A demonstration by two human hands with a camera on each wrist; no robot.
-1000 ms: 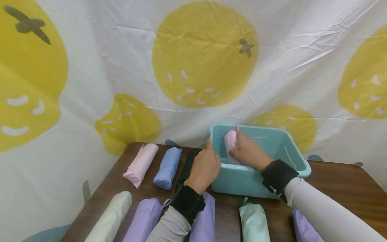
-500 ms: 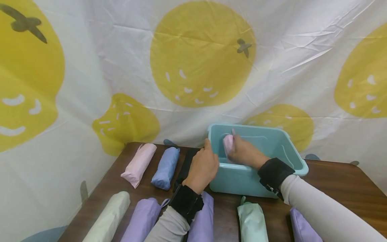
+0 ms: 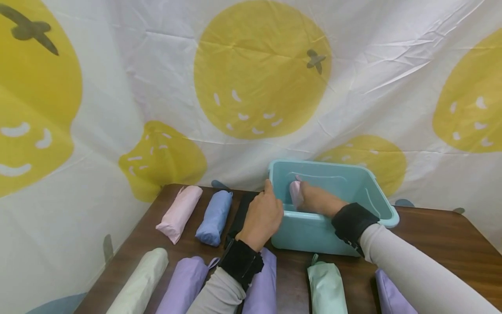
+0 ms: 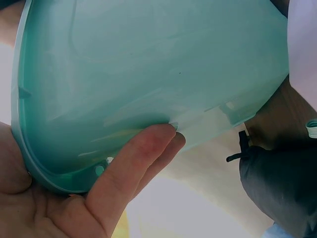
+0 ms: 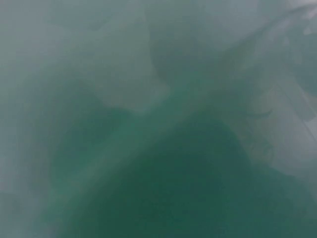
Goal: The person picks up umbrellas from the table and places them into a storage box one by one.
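Note:
My left hand (image 3: 262, 216) grips the left corner of a light teal plastic bin (image 3: 313, 234). In the left wrist view, the fingers (image 4: 133, 166) press the bin's outer wall while the thumb side lies at the rim. Inside the bin, near its left end, my right hand (image 3: 318, 199) holds a pink folded umbrella (image 3: 295, 195), which stands tilted with its strap up. Its lower part is hidden behind the front wall. Only blurred teal plastic (image 5: 163, 173) fills the right wrist view.
On the brown table (image 3: 439, 244) lie several more folded umbrellas: pink (image 3: 179, 213), blue (image 3: 214, 218), black (image 3: 240, 216), pale green (image 3: 139, 281), purple (image 3: 182, 283), another purple (image 3: 262, 285), mint (image 3: 327, 288) and a purple one (image 3: 392, 292) at right. A lemon-print curtain (image 3: 262, 69) hangs behind.
My right hand has lowered the pink umbrella deeper into the bin. The left hand keeps its grip on the corner. The head view has shifted slightly.

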